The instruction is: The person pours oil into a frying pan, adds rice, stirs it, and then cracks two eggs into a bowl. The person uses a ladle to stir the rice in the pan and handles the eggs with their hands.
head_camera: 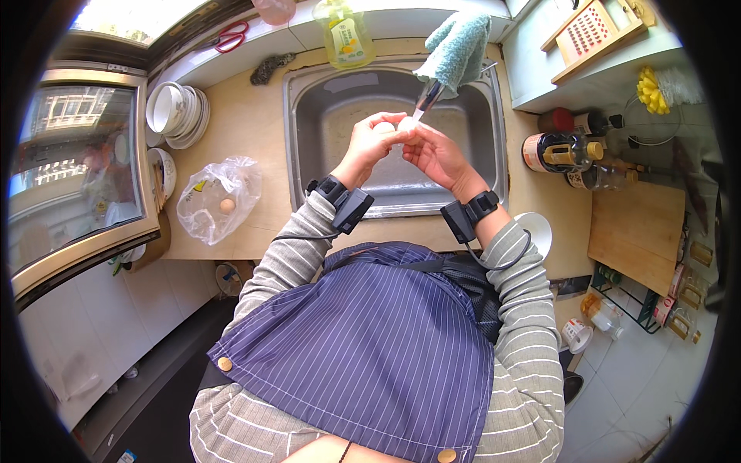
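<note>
Over the steel sink (399,209) my two hands are close together under the faucet spout (429,95). My left hand (366,143) holds a pale egg (383,127), its thumb reaching across toward the other hand. A second pale egg (407,124) is in the fingertips of my right hand (439,159). Water runs from the spout beside this egg. A teal cloth (457,49) hangs over the faucet and hides most of it. To the left, a thin plastic bag (200,217) lies on the counter with a brown egg (227,205) in it.
Stacked white bowls and plates (179,116) stand at the back left, near an open window (87,162). A dish soap bottle (345,40) stands behind the sink. At right are sauce bottles (558,152), a wooden cutting board (637,231) and a white bowl (535,231) by my forearm.
</note>
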Action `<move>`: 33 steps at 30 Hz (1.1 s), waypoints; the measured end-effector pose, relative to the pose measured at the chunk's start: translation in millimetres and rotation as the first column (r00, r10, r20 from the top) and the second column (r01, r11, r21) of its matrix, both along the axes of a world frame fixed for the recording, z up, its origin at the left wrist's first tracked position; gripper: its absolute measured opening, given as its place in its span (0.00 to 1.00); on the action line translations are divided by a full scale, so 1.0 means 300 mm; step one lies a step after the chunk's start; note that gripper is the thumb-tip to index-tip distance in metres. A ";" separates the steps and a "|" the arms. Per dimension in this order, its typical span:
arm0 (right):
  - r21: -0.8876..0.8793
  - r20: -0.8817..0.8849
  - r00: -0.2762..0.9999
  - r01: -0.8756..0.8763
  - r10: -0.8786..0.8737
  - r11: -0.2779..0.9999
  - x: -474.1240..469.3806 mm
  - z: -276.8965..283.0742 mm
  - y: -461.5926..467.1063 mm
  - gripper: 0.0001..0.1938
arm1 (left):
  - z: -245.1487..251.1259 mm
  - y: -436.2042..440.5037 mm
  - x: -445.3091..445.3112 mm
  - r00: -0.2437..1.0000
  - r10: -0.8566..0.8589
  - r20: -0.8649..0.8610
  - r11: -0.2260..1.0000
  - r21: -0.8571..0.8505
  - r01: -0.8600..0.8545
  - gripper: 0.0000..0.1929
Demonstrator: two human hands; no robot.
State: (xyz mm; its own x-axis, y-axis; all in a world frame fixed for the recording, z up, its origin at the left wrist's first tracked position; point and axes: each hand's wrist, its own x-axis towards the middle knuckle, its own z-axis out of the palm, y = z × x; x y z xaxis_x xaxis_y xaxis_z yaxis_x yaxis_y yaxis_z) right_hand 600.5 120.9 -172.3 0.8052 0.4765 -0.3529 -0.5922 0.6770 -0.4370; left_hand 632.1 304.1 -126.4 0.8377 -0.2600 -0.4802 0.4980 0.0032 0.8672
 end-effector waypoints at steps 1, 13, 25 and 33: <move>-0.029 0.009 1.000 0.007 -0.007 1.000 -0.002 0.005 0.002 0.14 | -0.003 -0.001 -0.001 1.000 0.003 -0.014 1.000 -0.013 -0.003 0.21; -0.195 -0.057 0.995 0.070 -0.082 0.978 0.028 -0.002 0.049 0.15 | -0.031 0.033 -0.007 0.993 -0.083 -0.079 0.936 -0.347 0.050 0.20; -0.082 -0.098 0.990 0.088 -0.096 0.993 0.034 0.017 0.039 0.12 | -0.044 0.010 0.003 0.992 -0.083 0.100 0.994 -0.060 0.089 0.14; -0.123 -0.080 0.987 0.126 -0.137 0.984 0.032 0.025 0.086 0.12 | -0.051 -0.048 -0.009 0.996 0.089 0.027 0.995 -0.053 -0.088 0.15</move>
State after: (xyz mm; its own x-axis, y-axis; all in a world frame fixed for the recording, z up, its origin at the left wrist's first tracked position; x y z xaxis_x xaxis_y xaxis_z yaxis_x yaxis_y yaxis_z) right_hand 610.3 146.8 -164.7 0.8214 0.3199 -0.4722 -0.5411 0.6989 -0.4677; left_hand 629.4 289.8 -141.6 0.8722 -0.2079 -0.4427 0.4679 0.0911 0.8791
